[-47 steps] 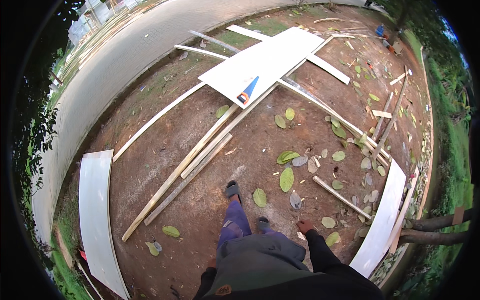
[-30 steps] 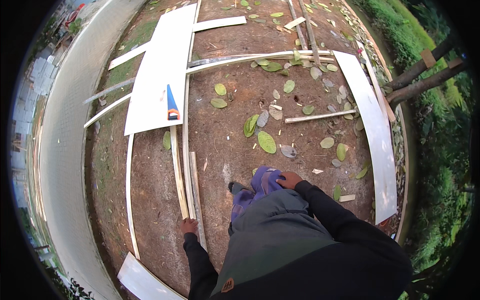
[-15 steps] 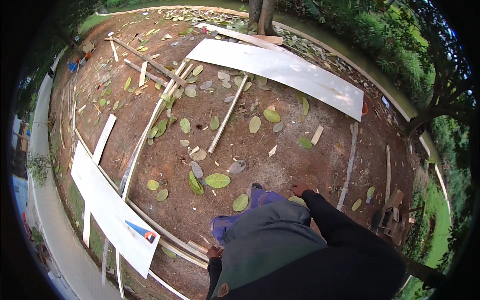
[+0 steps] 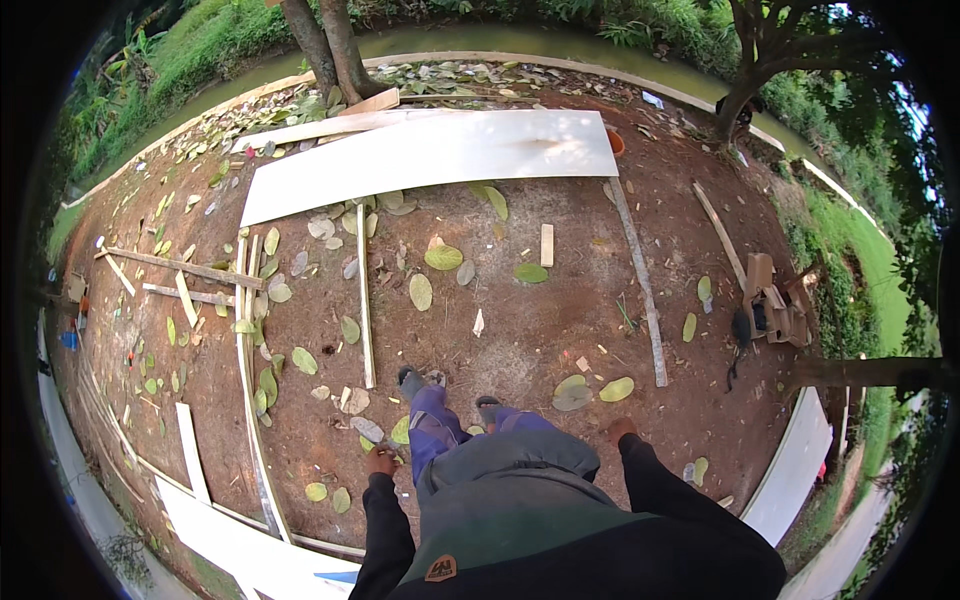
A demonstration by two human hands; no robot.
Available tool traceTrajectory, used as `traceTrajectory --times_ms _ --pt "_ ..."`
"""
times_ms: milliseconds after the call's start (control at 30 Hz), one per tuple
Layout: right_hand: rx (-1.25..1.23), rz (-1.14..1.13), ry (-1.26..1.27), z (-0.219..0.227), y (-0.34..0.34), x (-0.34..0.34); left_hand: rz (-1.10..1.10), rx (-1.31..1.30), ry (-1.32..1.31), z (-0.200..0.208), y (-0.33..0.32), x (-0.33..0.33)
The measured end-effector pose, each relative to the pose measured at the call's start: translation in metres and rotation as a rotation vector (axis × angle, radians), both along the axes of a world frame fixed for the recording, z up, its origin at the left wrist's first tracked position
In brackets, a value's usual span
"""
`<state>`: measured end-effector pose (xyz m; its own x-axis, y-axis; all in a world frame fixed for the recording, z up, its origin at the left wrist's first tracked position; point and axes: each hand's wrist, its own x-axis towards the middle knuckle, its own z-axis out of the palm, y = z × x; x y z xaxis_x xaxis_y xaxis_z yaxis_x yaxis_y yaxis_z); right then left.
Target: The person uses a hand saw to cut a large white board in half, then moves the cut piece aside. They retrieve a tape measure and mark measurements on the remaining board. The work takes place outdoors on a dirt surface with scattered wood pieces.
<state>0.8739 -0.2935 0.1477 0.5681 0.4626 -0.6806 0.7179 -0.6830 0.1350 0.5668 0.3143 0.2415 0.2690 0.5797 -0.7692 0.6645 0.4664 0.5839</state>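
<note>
1. Head view: the left hand (image 4: 381, 461) hangs beside the purple-trousered left leg (image 4: 430, 425), nearest a grey oval leaf (image 4: 368, 429); the right hand (image 4: 621, 430) lies nearest a yellow-green oval leaf (image 4: 617, 389).
2. Neither hand shows anything held; whether fingers are spread or curled, I cannot tell.
3. The large white rectangular panel (image 4: 430, 150) lies on brown soil (image 4: 510, 345), well apart from both hands.
4. A second white panel (image 4: 240, 540) lies lower left, a third white panel (image 4: 795, 470) lower right.
5. Progress, as judged from here: panels laid out separately, none being handled; what remains cannot be told.
</note>
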Motion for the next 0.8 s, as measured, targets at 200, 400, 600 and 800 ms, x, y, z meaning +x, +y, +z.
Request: traceTrajectory --times_ms 200,400,600,800 --pt "-0.094 -0.724 0.475 0.05 0.121 -0.045 -0.001 -0.097 0.101 -0.014 0.037 0.035" --pt "0.111 -0.271 0.349 0.061 0.268 0.054 -1.081 0.326 0.315 -0.066 0.143 0.063" --pt "0.48 -1.439 0.526 0.171 0.473 0.193 -0.177 -0.045 0.176 -0.056 0.299 0.182" --pt "0.52 -0.873 0.279 0.187 0.559 0.261 -0.427 0.233 0.007 -0.053 0.425 0.354"
